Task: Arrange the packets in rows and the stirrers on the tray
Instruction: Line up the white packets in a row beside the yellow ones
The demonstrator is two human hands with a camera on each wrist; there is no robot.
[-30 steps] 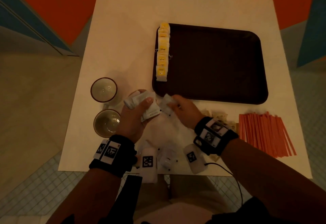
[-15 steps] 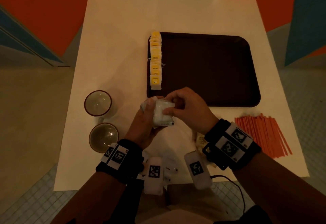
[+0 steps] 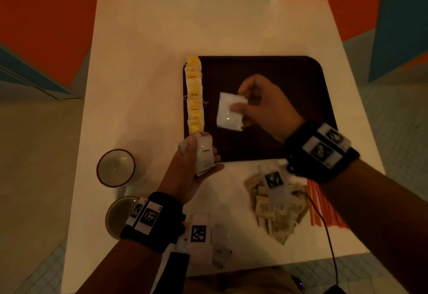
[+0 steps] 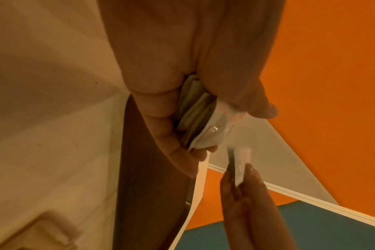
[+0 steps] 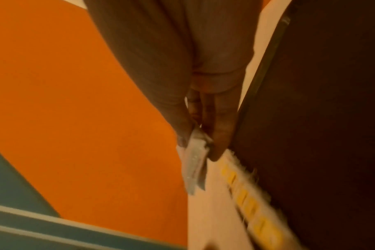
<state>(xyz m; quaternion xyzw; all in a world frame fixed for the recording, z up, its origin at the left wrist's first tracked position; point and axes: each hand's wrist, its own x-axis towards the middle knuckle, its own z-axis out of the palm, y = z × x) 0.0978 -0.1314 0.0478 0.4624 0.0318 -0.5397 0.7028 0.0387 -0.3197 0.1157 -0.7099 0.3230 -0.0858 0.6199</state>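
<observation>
The right hand (image 3: pixel 266 106) pinches a single white packet (image 3: pixel 230 114) by its right edge between thumb and fingertips, holding it above the dark tray (image 3: pixel 301 85), just to the right of the row of yellow packets (image 3: pixel 195 99) that runs along the tray's left edge. The left hand (image 3: pixel 192 168), nearer the body at the tray's near-left corner, curls round a small stack of white packets (image 3: pixel 205 154). These sachets look light, thin and limp with a slick film, so an edge pinch suits one; the stack could fan and slip unless squeezed across its flat faces. Beneath the right wrist lie a pile of tan packets (image 3: pixel 278 212) and the orange stirrers (image 3: pixel 324 208), still on the table (image 3: pixel 139 85).
</observation>
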